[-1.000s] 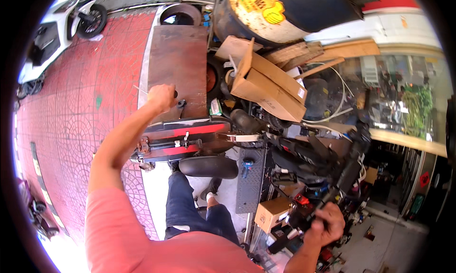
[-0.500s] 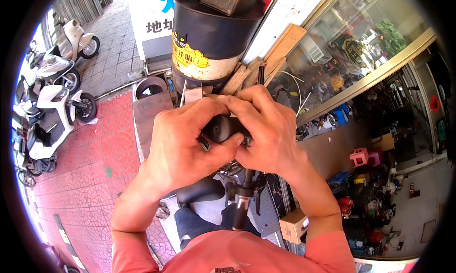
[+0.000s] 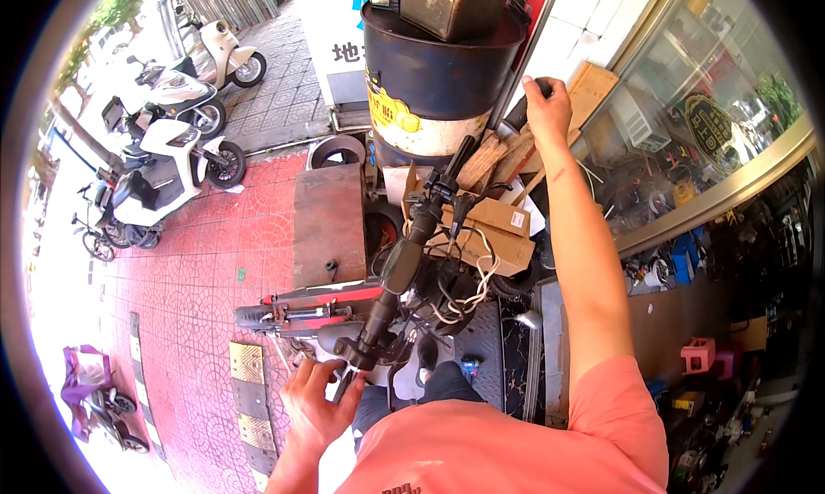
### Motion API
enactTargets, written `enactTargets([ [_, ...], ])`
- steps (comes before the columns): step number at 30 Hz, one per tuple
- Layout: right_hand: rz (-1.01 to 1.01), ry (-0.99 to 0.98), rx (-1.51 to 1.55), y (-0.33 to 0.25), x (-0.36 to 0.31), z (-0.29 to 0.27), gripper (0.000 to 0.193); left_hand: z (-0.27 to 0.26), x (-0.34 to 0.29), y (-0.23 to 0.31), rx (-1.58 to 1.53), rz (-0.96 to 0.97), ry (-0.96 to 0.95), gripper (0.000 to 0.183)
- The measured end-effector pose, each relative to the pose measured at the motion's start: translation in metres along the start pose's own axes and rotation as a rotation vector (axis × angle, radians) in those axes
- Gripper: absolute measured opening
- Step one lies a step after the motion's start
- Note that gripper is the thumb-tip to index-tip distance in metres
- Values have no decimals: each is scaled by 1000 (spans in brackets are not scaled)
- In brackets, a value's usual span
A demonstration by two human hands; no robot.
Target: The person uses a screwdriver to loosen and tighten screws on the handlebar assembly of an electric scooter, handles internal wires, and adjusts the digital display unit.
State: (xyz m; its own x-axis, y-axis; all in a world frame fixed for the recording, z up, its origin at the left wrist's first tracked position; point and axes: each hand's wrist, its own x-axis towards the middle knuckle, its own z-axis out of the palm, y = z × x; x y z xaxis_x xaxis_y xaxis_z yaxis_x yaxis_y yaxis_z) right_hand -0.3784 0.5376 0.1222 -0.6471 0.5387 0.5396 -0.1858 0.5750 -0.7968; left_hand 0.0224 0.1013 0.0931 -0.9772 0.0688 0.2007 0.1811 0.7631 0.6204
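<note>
An electric scooter's black handlebar (image 3: 404, 266) stands in front of me, slanting from lower left to upper right, with a dark display unit at its middle. My left hand (image 3: 316, 405) is at the bar's near left end, thumb and fingers closed around its pale, shiny tip. My right arm reaches far forward and right. At its end my right hand (image 3: 547, 111) is closed around a dark, rounded piece (image 3: 517, 114), mostly covered by the fingers; its exact kind does not show.
White cables (image 3: 481, 292) hang loose by the handlebar, beside a cardboard box (image 3: 494, 245). Beyond stands a black drum (image 3: 434, 73) with wood planks (image 3: 593, 98) leaning to its right. A brown board (image 3: 329, 227) lies left of the bar. Parked scooters (image 3: 163, 163) line the left.
My hands, together over a black rounded piece before, are now apart. The left has dropped to the handlebar's end; the right has swung forward and right. The view has turned, uncovering the handlebar.
</note>
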Motion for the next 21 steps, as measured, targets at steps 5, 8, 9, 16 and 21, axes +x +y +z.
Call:
enactTargets([
  [5, 50, -80, 129, 33, -19, 51, 36, 34, -23, -5, 146, -56, 58, 35],
  [8, -32, -174, 161, 24, -38, 65, 34, 42, -24, -5, 118, -134, 12, 33],
  [9, -79, -209, 156, 26, -40, 67, 35, 40, -22, -6, 67, -165, -17, 33],
  [16, 343, -565, 273, 52, -46, 73, 24, 37, -13, -16, -38, -185, -85, 40],
  [21, 555, -533, 515, 39, -61, 65, 20, 39, -18, -26, -50, -194, -119, 49],
])
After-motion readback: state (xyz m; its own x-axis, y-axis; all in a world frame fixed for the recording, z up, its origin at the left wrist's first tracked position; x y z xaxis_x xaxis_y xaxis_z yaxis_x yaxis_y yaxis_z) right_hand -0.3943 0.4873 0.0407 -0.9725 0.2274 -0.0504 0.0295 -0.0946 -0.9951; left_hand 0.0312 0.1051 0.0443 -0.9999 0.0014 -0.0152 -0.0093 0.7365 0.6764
